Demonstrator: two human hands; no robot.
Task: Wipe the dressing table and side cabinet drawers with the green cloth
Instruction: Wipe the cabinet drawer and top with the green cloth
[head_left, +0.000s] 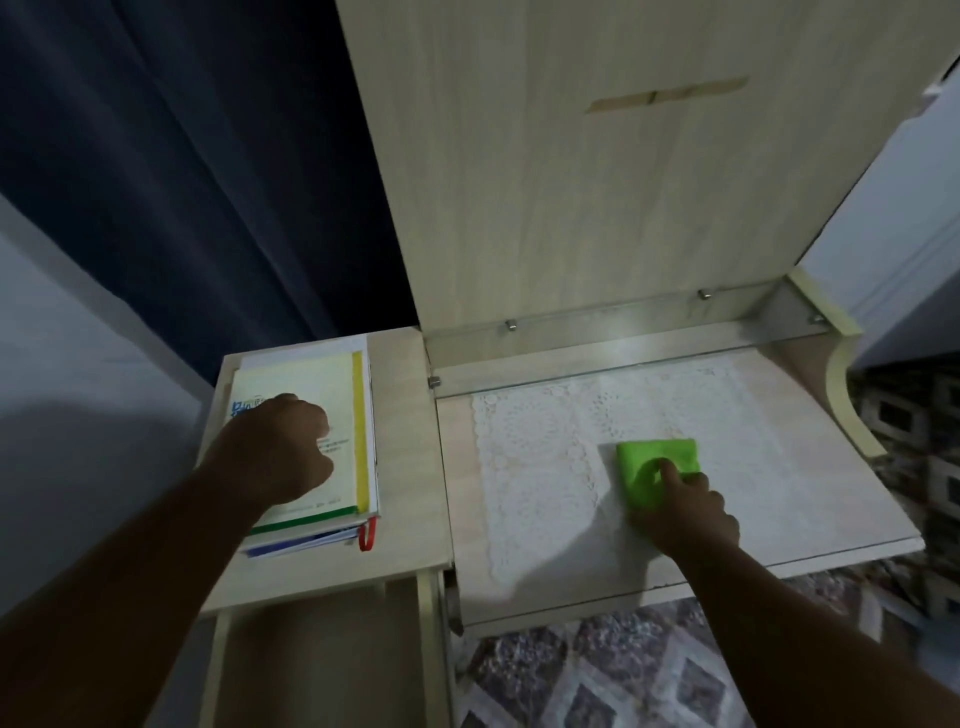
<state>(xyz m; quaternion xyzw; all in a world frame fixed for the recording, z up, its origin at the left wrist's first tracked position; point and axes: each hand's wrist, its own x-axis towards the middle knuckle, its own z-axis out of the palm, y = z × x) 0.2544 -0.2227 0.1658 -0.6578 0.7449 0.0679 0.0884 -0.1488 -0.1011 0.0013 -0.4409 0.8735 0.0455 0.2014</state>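
Glass-topped dressing table (810, 410), lace mat (545, 467); patterned carpet (597, 675), dark curtain (208, 156).

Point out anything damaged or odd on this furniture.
The tall back panel bears a slanted strip of brown tape residue near its top, like a scar where something came off. Otherwise nothing stands out.
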